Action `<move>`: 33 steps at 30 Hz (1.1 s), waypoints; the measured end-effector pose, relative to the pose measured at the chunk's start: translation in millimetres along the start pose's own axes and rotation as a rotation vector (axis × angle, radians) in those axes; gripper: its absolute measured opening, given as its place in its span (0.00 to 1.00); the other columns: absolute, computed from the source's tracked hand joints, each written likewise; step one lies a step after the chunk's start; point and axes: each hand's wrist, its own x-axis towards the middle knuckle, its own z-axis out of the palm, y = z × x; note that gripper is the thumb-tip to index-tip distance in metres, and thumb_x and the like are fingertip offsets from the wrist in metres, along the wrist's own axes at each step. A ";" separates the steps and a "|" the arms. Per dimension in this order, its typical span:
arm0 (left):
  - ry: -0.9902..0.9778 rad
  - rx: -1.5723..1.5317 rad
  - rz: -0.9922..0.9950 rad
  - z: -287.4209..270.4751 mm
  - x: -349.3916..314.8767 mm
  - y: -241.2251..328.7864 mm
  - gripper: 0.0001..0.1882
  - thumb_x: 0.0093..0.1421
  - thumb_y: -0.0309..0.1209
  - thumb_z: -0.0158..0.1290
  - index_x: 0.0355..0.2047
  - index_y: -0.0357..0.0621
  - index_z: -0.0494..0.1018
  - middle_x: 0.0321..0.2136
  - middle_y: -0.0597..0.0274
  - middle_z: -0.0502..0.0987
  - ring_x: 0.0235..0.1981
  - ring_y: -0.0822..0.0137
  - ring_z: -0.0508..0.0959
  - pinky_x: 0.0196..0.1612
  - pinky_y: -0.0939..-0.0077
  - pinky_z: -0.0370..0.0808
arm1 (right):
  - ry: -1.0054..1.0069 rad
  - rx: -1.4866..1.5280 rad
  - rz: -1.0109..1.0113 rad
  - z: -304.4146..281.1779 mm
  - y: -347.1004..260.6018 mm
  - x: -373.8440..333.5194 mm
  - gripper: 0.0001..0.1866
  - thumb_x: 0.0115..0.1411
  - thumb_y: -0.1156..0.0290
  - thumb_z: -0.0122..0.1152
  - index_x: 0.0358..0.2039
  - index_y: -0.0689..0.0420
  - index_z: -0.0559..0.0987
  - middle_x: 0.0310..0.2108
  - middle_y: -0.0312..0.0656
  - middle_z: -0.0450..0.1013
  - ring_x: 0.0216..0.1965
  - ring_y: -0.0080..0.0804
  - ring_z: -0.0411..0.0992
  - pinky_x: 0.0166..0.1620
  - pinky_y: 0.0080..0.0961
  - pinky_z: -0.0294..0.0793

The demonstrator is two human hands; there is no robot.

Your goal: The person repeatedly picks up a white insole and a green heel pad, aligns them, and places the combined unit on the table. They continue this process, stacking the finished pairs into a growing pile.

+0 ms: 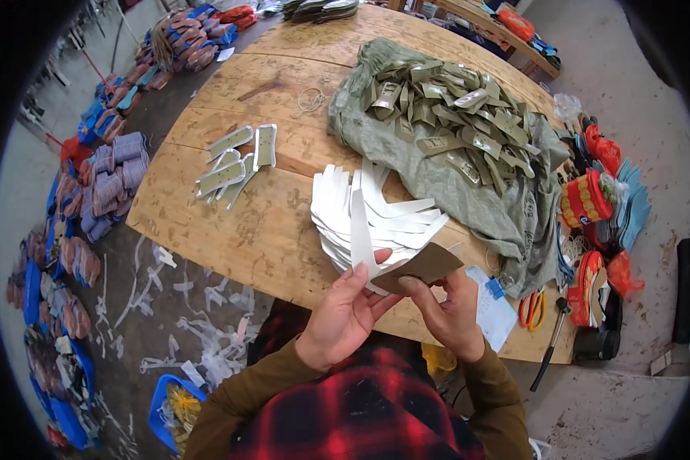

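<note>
Left hand [336, 323] pinches a white strip [361, 230], lower part hidden; right hand [454, 314] grips a brown piece [431, 264], partly blocking the white pile [332, 213]

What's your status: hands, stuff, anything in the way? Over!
Left hand: holding white strip. Right hand: gripping brown piece. White stack just beyond them; green sack farther off, not in the way.
</note>
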 end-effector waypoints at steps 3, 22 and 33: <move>0.004 0.014 -0.005 -0.7 1.7 -2.2 0.22 0.72 0.37 0.36 0.61 0.40 0.60 0.55 0.56 0.70 0.55 0.67 0.72 0.61 0.67 0.69 | -0.002 -0.044 -0.030 -0.2 2.2 -1.1 0.18 0.56 0.75 0.67 0.46 0.64 0.74 0.30 0.44 0.76 0.25 0.29 0.75 0.27 0.25 0.72; 0.016 0.055 0.002 -7.1 7.8 -6.3 0.22 0.73 0.38 0.34 0.61 0.37 0.59 0.56 0.55 0.68 0.57 0.64 0.70 0.62 0.65 0.68 | -0.022 -0.055 -0.047 2.6 6.1 4.5 0.16 0.56 0.76 0.66 0.46 0.61 0.75 0.34 0.44 0.77 0.27 0.34 0.76 0.29 0.27 0.73; -0.043 0.669 0.144 11.1 13.9 35.9 0.19 0.70 0.37 0.44 0.51 0.35 0.71 0.42 0.57 0.78 0.44 0.68 0.77 0.50 0.74 0.73 | 0.010 -0.159 -0.399 0.4 12.2 -3.2 0.20 0.53 0.80 0.66 0.45 0.62 0.70 0.34 0.51 0.76 0.30 0.43 0.77 0.31 0.30 0.76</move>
